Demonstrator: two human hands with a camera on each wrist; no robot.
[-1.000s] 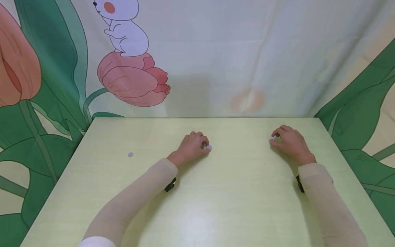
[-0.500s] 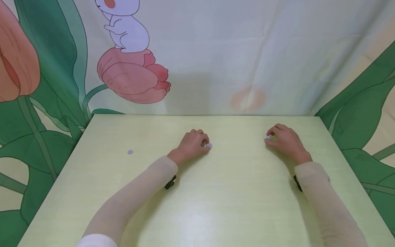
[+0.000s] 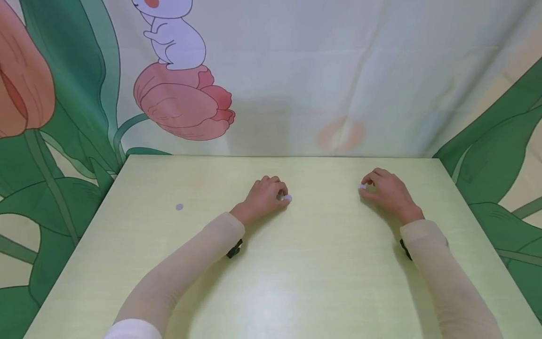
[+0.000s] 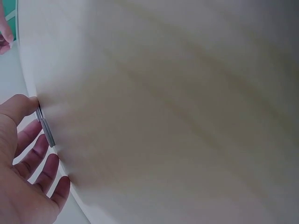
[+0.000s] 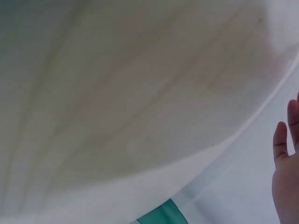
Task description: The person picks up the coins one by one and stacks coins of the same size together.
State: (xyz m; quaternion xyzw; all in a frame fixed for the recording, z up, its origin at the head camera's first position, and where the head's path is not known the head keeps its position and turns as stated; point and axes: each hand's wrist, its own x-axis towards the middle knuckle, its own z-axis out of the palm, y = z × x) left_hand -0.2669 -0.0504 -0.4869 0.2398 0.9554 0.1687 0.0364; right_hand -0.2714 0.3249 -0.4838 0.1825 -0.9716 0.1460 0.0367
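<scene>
In the head view my left hand (image 3: 263,197) rests at the middle of the table, thumb and forefinger curled round small pale coins (image 3: 288,198). The left wrist view shows these silvery coins (image 4: 48,134) edge-on and low against the tabletop, two overlapping, at the thumb tip and forefinger. To the right, my right hand (image 3: 389,194) pinches another pale coin (image 3: 362,187) between thumb and forefinger. Only part of the right hand (image 5: 287,172) enters the right wrist view, its coin out of sight. One more coin (image 3: 179,206) lies flat on the left side.
The pale wooden table (image 3: 296,282) ends at a far edge, close beyond both hands. Behind it hangs a printed curtain (image 3: 288,70) with a rabbit, tulips and green leaves. A dark wrist camera (image 3: 234,249) sits under the left sleeve.
My right hand has moved left with its coin, towards the left hand. The left hand keeps its place, and the head view has tilted slightly downward.
</scene>
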